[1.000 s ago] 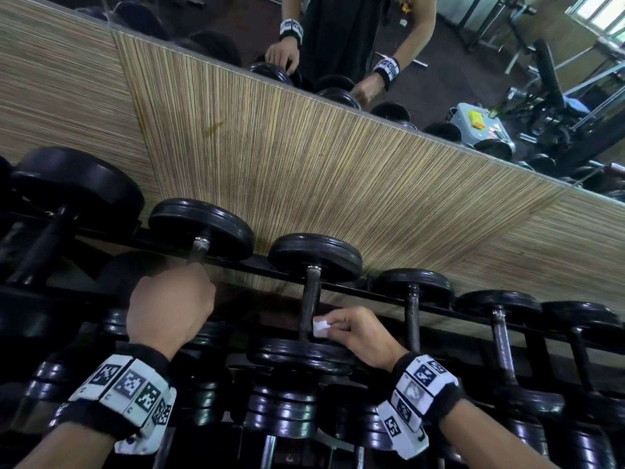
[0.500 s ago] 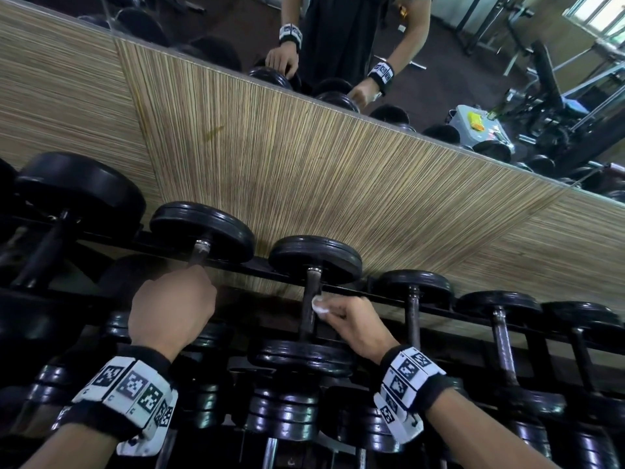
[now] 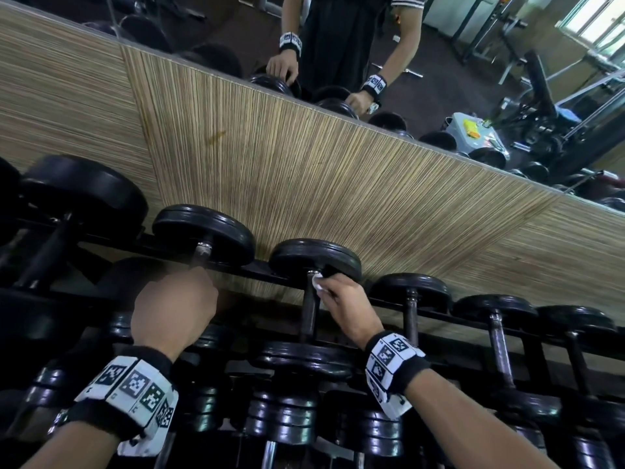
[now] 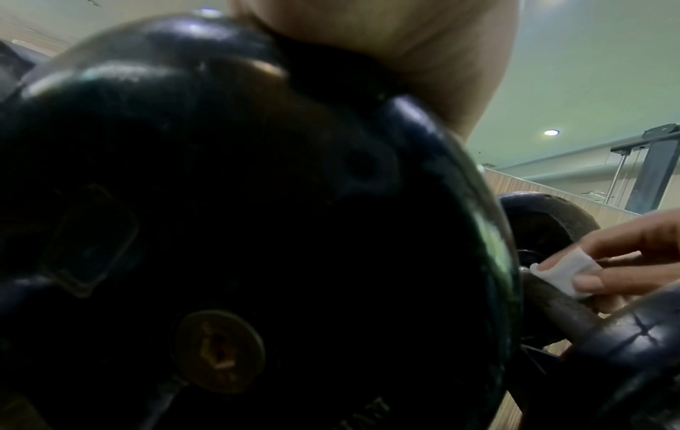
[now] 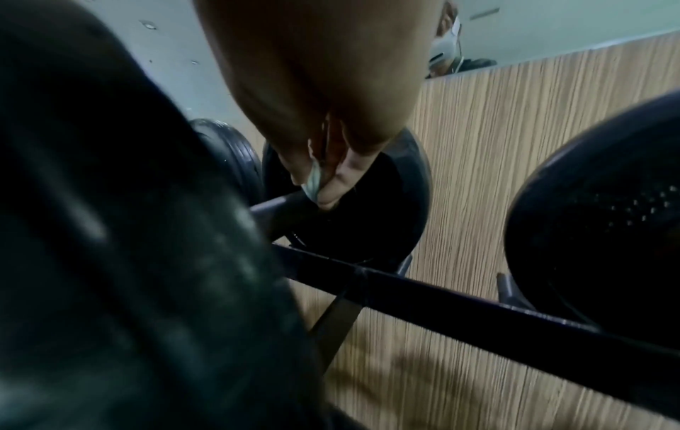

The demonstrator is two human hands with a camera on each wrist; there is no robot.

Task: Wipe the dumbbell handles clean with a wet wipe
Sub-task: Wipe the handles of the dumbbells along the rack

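Just below centre of the head view, the right hand (image 3: 341,304) pinched a folded white wet wipe (image 3: 318,283) between thumb and fingers (image 4: 588,280), pressing it against the far end of a dark dumbbell handle (image 3: 309,314) close to the rear black plate (image 3: 314,258). That dumbbell lay front to back on the black rack (image 3: 439,314), among a row of others, before a striped wood-grain wall panel (image 3: 304,164). At lower left, the left hand (image 3: 172,309) was curled as a fist over the handle of the neighbouring dumbbell (image 3: 203,228) (its fingers were hidden beneath the knuckles, so the grip itself could not be confirmed). Both wrists wore black bands with printed markers (image 3: 392,360).
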